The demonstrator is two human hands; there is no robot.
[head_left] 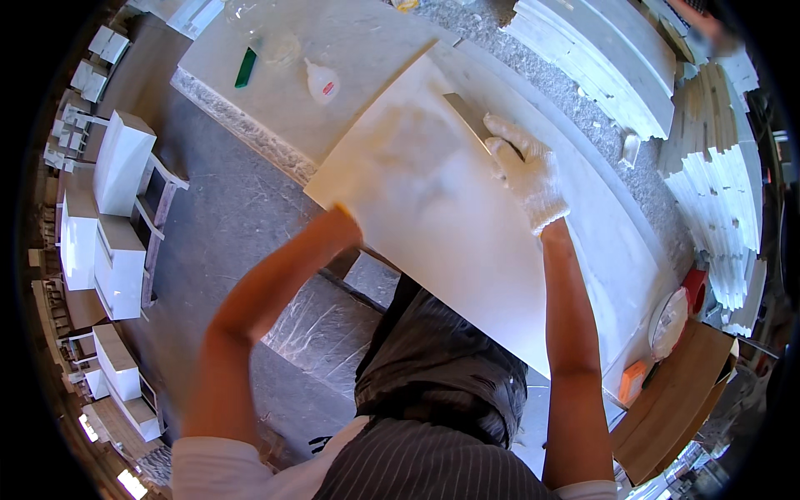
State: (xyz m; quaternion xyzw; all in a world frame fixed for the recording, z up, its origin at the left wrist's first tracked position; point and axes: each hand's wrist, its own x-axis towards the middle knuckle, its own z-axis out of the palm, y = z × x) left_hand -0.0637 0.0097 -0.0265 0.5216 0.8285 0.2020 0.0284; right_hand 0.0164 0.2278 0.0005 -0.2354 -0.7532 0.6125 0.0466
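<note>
A large pale stone slab (483, 242) lies flat in front of me, with its near edge against my body. My right hand (527, 175), in a white knit glove, rests over its far right part. Its fingers are closed round the end of a thin flat metal strip (468, 121), like a scraper blade, which lies against the slab. My left hand (348, 218) is over the slab's left edge. Only the wrist and a yellow glove cuff show clearly there; the fingers blend into the white surface and are smeared by motion.
On another slab (275, 108) behind lie a white squeeze bottle (322, 82) and a green block (246, 67). Stacked pale slabs (600, 58) stand at the far right. A cardboard box (675, 400), an orange item (633, 382) and a round tub (669, 323) sit at the near right. White blocks (125, 162) stand on the left.
</note>
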